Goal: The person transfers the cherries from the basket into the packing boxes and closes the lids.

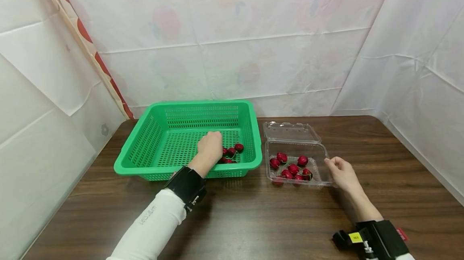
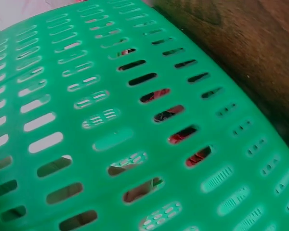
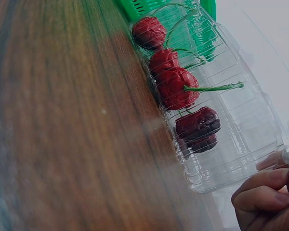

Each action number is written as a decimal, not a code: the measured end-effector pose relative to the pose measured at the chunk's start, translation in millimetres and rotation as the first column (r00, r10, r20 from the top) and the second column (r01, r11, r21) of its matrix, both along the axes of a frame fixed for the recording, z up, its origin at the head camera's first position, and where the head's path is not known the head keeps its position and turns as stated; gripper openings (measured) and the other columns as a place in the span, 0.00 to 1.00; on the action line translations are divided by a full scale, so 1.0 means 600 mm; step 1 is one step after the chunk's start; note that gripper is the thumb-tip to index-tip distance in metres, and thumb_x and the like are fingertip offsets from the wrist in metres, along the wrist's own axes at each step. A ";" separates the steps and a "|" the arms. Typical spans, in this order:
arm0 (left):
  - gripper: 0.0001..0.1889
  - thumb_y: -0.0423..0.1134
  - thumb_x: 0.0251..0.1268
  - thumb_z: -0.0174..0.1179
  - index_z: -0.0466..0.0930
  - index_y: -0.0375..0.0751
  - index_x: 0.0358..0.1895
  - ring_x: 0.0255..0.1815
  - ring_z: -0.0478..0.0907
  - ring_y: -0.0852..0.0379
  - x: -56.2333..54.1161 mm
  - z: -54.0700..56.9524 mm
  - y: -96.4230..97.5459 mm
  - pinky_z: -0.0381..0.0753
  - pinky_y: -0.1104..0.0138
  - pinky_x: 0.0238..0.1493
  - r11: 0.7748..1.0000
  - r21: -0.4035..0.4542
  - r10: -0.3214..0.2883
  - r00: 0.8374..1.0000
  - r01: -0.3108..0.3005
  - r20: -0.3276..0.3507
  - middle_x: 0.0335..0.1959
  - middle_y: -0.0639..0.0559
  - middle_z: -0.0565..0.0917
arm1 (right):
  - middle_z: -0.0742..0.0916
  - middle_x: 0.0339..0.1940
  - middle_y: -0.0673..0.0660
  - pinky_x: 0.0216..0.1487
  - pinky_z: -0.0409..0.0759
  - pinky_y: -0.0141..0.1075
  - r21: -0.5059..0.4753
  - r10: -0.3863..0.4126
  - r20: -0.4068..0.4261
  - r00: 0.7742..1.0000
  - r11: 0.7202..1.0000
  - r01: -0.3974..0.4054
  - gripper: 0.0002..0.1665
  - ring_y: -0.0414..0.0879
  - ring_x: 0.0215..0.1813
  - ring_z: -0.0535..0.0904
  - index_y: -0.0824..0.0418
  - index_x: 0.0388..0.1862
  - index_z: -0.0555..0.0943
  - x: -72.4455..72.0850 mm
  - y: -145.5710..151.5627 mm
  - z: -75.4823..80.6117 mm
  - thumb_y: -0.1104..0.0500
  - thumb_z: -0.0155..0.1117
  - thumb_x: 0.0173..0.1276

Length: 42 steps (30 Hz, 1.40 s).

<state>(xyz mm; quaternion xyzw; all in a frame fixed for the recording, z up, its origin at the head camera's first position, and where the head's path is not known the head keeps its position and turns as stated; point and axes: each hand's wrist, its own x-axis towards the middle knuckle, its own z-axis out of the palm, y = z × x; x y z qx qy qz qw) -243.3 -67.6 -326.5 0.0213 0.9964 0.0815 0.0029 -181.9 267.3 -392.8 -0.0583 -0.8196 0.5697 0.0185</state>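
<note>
My left hand [image 1: 209,149] reaches over the near wall of a green slotted plastic basket [image 1: 123,168], just left of several dark red cherries [image 1: 231,152]. Its fingertips are hidden, and the basket wall covers most of the left wrist view, so a hold on a cherry cannot be made out. With thumb and fingers, my right hand [image 1: 343,174] pinches the right rim of a clear plastic clamshell box [image 1: 316,181]. Several red cherries [image 1: 293,169] lie inside it, mostly towards the left. Green stems show on the cherries [image 3: 176,89] in the right wrist view.
The box's clear lid [image 1: 290,132] is folded back behind it. Basket and box stand side by side on a dark brown wooden table [image 1: 253,219]. White sheeting [image 1: 224,42] closes off the back and both sides.
</note>
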 end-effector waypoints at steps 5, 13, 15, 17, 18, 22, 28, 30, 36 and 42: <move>0.05 0.26 0.55 0.56 0.76 0.37 0.34 0.17 0.70 0.55 0.004 0.004 -0.001 0.60 0.66 0.16 1.000 -0.008 0.005 1.000 -0.005 0.006 0.19 0.46 0.72 | 0.65 0.07 0.46 0.11 0.58 0.28 0.003 0.004 -0.007 1.000 1.000 -0.004 0.17 0.35 0.09 0.58 0.62 0.22 0.61 -0.001 0.000 0.000 0.57 0.45 0.69; 0.07 0.24 0.54 0.56 0.77 0.34 0.37 0.22 0.74 0.52 0.017 0.016 -0.011 0.65 0.67 0.16 1.000 0.023 -0.009 1.000 0.009 -0.008 0.28 0.42 0.77 | 0.65 0.07 0.47 0.10 0.58 0.28 -0.002 0.005 -0.016 1.000 1.000 -0.005 0.17 0.35 0.09 0.58 0.62 0.21 0.61 -0.003 -0.001 0.002 0.57 0.45 0.70; 0.04 0.24 0.55 0.55 0.76 0.34 0.31 0.18 0.70 0.54 0.022 0.019 -0.013 0.62 0.68 0.15 0.999 0.048 -0.015 1.000 0.016 -0.021 0.23 0.43 0.75 | 0.65 0.07 0.46 0.10 0.58 0.28 -0.006 0.006 -0.015 1.000 1.000 -0.006 0.17 0.35 0.09 0.58 0.63 0.22 0.61 -0.003 -0.001 0.003 0.57 0.45 0.70; 0.06 0.23 0.56 0.53 0.74 0.35 0.26 0.16 0.66 0.56 0.027 0.023 -0.014 0.59 0.68 0.15 0.997 0.075 -0.022 0.999 0.025 -0.040 0.19 0.44 0.72 | 0.64 0.07 0.46 0.10 0.58 0.28 -0.014 0.004 -0.015 1.000 1.000 -0.004 0.17 0.35 0.09 0.58 0.63 0.21 0.61 -0.004 -0.001 0.003 0.57 0.45 0.70; 0.08 0.23 0.57 0.52 0.73 0.36 0.23 0.15 0.64 0.57 0.029 0.024 -0.015 0.59 0.68 0.15 0.996 0.089 -0.028 0.998 0.032 -0.051 0.17 0.45 0.70 | 0.64 0.07 0.46 0.10 0.58 0.28 -0.014 0.004 -0.016 1.000 1.000 -0.004 0.17 0.35 0.09 0.58 0.62 0.21 0.60 -0.004 -0.001 0.003 0.57 0.45 0.70; 0.12 0.22 0.56 0.51 0.67 0.38 0.18 0.14 0.62 0.57 0.039 0.031 -0.017 0.58 0.68 0.15 0.991 0.118 -0.056 0.992 0.070 -0.114 0.14 0.47 0.67 | 0.65 0.07 0.46 0.10 0.58 0.28 -0.013 0.003 -0.014 1.000 1.000 -0.003 0.17 0.35 0.09 0.58 0.62 0.21 0.60 -0.004 -0.001 0.002 0.58 0.45 0.70; 0.23 0.21 0.56 0.46 0.48 0.47 0.13 0.13 0.46 0.60 0.054 0.042 -0.018 0.50 0.69 0.14 0.978 0.181 -0.070 0.978 0.107 -0.199 0.12 0.55 0.47 | 0.65 0.06 0.46 0.10 0.58 0.28 -0.012 0.000 -0.008 1.000 1.000 0.000 0.17 0.35 0.08 0.58 0.62 0.21 0.61 -0.003 -0.001 0.002 0.57 0.45 0.70; 0.24 0.21 0.56 0.45 0.45 0.47 0.13 0.15 0.43 0.60 0.059 0.046 -0.017 0.48 0.69 0.15 0.970 0.209 -0.071 0.971 0.120 -0.228 0.13 0.56 0.44 | 0.65 0.07 0.46 0.10 0.58 0.28 -0.014 0.001 -0.006 1.000 1.000 -0.001 0.17 0.35 0.08 0.58 0.62 0.21 0.61 -0.003 -0.001 0.002 0.57 0.45 0.70; 0.23 0.22 0.56 0.46 0.51 0.46 0.10 0.14 0.43 0.60 0.080 0.056 -0.009 0.48 0.70 0.16 0.951 0.259 -0.086 0.950 0.168 -0.302 0.11 0.56 0.47 | 0.65 0.06 0.46 0.10 0.58 0.28 -0.009 0.000 -0.003 1.000 1.000 0.000 0.17 0.35 0.09 0.58 0.62 0.21 0.61 -0.003 0.000 0.001 0.57 0.45 0.70; 0.08 0.28 0.59 0.54 0.81 0.34 0.25 0.15 0.70 0.59 0.105 0.069 0.007 0.69 0.70 0.18 0.931 0.304 -0.091 0.933 0.204 -0.349 0.19 0.47 0.78 | 0.65 0.07 0.46 0.10 0.58 0.28 -0.008 -0.002 -0.005 1.000 1.000 0.002 0.17 0.35 0.09 0.58 0.61 0.21 0.60 -0.002 -0.001 -0.001 0.57 0.45 0.69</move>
